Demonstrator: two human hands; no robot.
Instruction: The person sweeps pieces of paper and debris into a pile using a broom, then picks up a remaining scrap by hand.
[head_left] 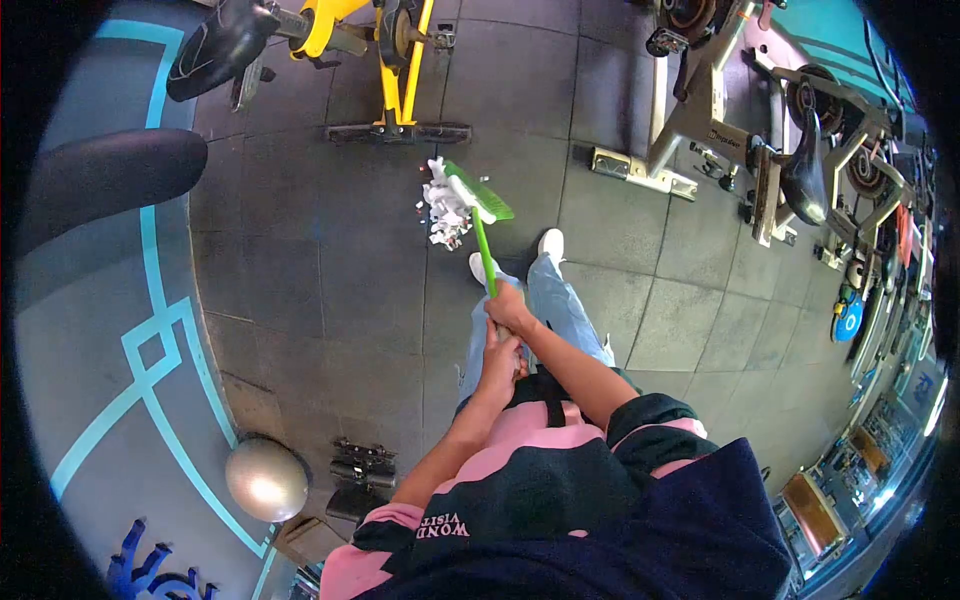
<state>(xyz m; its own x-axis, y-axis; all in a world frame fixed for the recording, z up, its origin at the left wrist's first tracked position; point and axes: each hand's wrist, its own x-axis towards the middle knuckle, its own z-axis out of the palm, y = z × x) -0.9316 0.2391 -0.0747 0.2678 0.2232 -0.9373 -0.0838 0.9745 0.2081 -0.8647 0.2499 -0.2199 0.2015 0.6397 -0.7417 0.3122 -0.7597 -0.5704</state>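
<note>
A broom with a green handle (484,250) and green bristles (492,200) slants down toward the floor in front of my feet. My right hand (510,306) is wrapped around the handle, higher up the picture and nearer the bristles. Just below it, my left hand (500,362) is closed around the handle's upper end, close to my waist. The broom's head rests beside a small heap of white scraps (446,218), which look like torn paper, with tiny coloured bits among them. Part of the heap lies against the bristles.
A yellow exercise bike (395,70) stands ahead, its dark base bar (400,133) near the heap. Grey exercise bikes (715,135) line the right. At left are a wall with blue stripes (150,260), a black padded shape (130,170) and a silver exercise ball (267,480).
</note>
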